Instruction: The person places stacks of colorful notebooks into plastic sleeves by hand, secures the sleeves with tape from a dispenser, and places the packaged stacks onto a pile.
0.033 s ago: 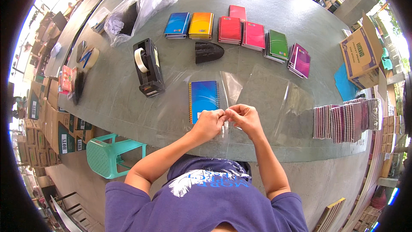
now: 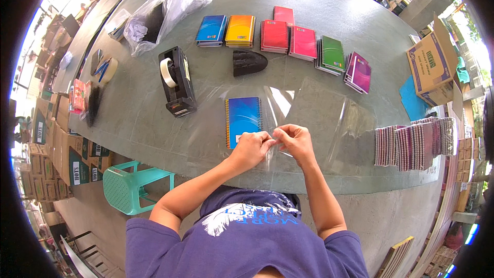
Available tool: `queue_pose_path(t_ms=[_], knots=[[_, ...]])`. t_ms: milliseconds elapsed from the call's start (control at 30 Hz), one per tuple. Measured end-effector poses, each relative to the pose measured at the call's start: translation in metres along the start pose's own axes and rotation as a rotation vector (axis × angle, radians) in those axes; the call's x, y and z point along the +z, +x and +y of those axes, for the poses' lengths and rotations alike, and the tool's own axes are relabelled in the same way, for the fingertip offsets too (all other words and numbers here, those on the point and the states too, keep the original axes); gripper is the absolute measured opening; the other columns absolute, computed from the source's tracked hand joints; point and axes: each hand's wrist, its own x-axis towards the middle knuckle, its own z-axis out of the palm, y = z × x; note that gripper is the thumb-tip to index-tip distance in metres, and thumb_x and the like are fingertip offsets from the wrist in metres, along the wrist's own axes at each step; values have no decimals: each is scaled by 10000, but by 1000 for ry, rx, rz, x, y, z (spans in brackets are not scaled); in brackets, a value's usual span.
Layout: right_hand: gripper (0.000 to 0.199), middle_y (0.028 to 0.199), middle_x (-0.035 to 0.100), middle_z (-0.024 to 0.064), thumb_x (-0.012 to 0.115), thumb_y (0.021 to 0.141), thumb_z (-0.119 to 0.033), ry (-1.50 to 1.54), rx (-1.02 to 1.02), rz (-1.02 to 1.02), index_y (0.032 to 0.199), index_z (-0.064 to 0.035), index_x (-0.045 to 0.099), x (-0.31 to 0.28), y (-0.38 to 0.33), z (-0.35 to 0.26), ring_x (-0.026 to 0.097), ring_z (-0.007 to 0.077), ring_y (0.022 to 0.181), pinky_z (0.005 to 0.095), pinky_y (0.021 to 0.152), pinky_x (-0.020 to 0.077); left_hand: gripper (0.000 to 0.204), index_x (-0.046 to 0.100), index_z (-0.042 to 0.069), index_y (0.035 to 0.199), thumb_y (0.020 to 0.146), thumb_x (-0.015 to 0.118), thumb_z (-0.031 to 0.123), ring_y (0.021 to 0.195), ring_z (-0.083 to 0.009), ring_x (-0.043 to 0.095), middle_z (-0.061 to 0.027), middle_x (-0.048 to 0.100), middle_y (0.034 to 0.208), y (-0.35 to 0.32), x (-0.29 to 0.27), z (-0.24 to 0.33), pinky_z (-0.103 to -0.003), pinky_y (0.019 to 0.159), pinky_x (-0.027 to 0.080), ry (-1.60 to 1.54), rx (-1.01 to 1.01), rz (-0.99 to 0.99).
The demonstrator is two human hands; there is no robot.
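A blue spiral notebook [image 2: 245, 115] lies on a clear plastic sheet [image 2: 206, 123] in front of me. Over its lower right corner rests my left hand [image 2: 250, 148], thumb and fingers pinched at the sheet's edge. Close by on the right, my right hand [image 2: 295, 141] also pinches the clear film between thumb and forefinger. The fingertips nearly meet, and the bit of film between them is hard to make out. A raised, shiny flap of the sheet stands beyond them. More clear film [image 2: 321, 118] lies flat to the right of my right hand.
Beyond are a black tape dispenser [image 2: 177, 82], a dark rounded block [image 2: 249, 63] and stacks of notebooks in blue, yellow [image 2: 240, 30], red, green and purple. Wrapped notebooks [image 2: 406, 146] stand at right beside a carton [image 2: 432, 64]. A plastic bag [image 2: 172, 7] lies far left; a green stool [image 2: 134, 188] stands below.
My fingertips have drawn slightly apart, the right hand shifting a little to the right. The shiny film flap beyond them has opened wider toward the right. The notebook stays in place.
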Motion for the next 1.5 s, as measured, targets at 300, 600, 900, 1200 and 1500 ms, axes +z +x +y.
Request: queue_pose_path(t_ms=[300,600,900,1200,1500], knots=[[171,677,611,36,684,815,-146,367,74,-14,785,-4,594,-18,14,26,547,69,564,217,494,454,295,588,-13,734,834,614,264,641,-332,624,-191,616,656,17,23,1,-417,601,480,180,70,39],[195,597,536,12,594,868,-178,-96,77,-66,753,-23,566,-26,12,-6,494,70,477,215,402,403,300,616,11,949,864,578,296,998,-334,548,-178,602,1029,35,-66,-36,-415,852,426,493,357,540],[469,696,618,185,547,846,-413,-383,1,464,756,45,584,-20,13,-18,598,254,649,363,627,458,416,602,5,1045,873,559,381,1076,-332,525,-184,583,1107,40,-80,-79,-395,933,391,259,256,457],[334,661,607,54,770,675,-193,-385,148,392,897,2,614,-6,10,21,559,127,606,310,621,478,363,599,-4,1005,861,597,329,1028,-299,551,-148,594,1069,26,-90,-66,-365,886,417,123,227,484],[233,688,637,148,636,736,-223,-674,-1,-103,715,8,613,14,8,-36,614,265,630,370,601,480,457,511,15,1160,842,602,330,1143,-328,439,-181,490,1195,51,-64,-83,-387,972,344,94,226,338]])
